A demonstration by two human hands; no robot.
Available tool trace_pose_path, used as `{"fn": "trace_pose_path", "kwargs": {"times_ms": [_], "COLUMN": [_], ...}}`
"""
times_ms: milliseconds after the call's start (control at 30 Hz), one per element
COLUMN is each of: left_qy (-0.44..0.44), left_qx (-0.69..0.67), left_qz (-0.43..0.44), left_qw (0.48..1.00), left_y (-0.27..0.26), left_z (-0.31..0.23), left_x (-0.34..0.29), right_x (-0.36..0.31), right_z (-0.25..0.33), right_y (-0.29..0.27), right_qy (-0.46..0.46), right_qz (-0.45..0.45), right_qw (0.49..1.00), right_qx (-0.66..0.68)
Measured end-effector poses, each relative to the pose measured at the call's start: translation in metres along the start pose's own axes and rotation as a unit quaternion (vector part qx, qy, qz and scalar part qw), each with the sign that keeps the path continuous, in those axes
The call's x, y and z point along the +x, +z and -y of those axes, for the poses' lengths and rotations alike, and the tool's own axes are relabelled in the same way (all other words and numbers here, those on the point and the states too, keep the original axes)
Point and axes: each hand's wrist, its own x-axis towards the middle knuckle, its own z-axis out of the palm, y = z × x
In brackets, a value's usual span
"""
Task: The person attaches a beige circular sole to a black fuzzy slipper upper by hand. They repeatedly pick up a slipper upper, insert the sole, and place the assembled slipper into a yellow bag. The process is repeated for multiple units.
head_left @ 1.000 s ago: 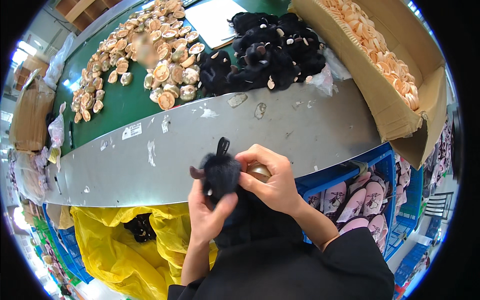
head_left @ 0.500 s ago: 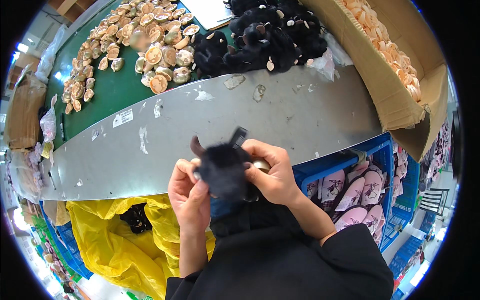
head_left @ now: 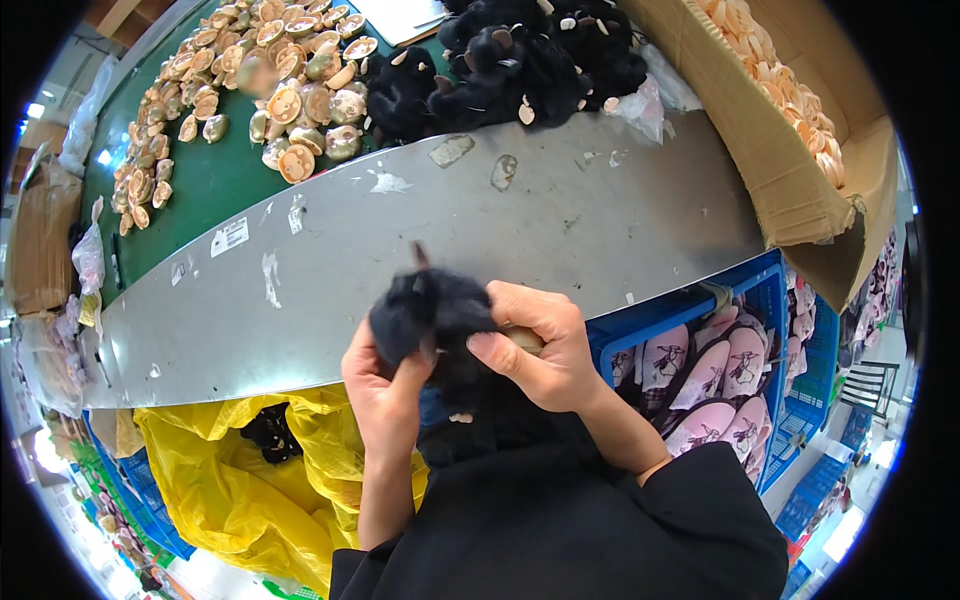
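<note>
Between my two hands is a black plush piece (head_left: 440,312) with a brown horn-like tip at its top, held just off the near edge of the metal table. My left hand (head_left: 385,385) grips its left side, thumb in front. My right hand (head_left: 540,345) pinches its right side with thumb and forefinger. A pale gold rounded piece (head_left: 524,340) shows inside my right hand, mostly hidden by the fingers. Further off lie a heap of black plush pieces (head_left: 510,75) and, to its left, many gold and peach cup-shaped face pieces (head_left: 290,105).
The grey metal table edge (head_left: 350,260) curves across in front of me. A cardboard box (head_left: 740,150) of peach-coloured pieces stands at the far right. Below it are blue crates (head_left: 690,310) with pink printed slippers (head_left: 745,360). A yellow bag (head_left: 240,490) with black plush hangs lower left.
My left hand has closed further round the plush, which has turned and been squeezed. A black tag that stuck up from it no longer shows. The view has shifted slightly.
</note>
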Motion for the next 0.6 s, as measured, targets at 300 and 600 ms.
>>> {"fn": "trace_pose_path", "kwargs": {"times_ms": [300,600], "left_qy": [0.002,-0.093], "left_qx": [-0.092,0.034], "left_qz": [0.037,0.157], "left_qw": [0.995,0.983], "left_y": [0.002,-0.008], "left_z": [-0.002,-0.009], "left_x": [0.006,0.008], "right_x": [0.003,-0.001], "right_z": [-0.009,-0.015], "right_y": [0.002,0.004], "right_qy": [0.017,-0.018], "right_qz": [-0.069,-0.056], "right_qw": [0.997,0.997], "right_qx": [0.044,0.05]}}
